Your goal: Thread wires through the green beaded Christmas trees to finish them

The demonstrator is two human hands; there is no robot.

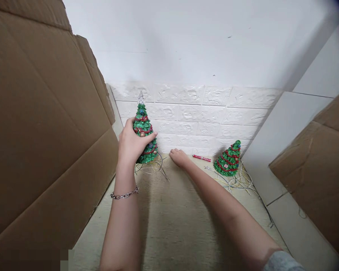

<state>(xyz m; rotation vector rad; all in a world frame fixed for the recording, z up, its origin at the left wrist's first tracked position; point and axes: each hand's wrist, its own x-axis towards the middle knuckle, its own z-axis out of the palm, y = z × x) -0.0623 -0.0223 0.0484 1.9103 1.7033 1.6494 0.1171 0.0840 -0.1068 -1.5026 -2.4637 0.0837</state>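
2 trees (142, 122) (227, 162), 1 pen (202, 158); left hand (130, 143) clasps 1 tree; right hand (180, 157): grip unclear.

Place: I see an indoor corner; home or workshop, I can't tell.
Wall (180, 45): plain white above, brick-patterned mid-frame.
Cardboard (51, 113): large sheets, frame left and right.

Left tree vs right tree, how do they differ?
The left tree wears a clear star topper; the right tree has none on its tip. The left tree is gripped by the left hand; the right tree stands untouched. Both are green with red garlands and small ornaments.
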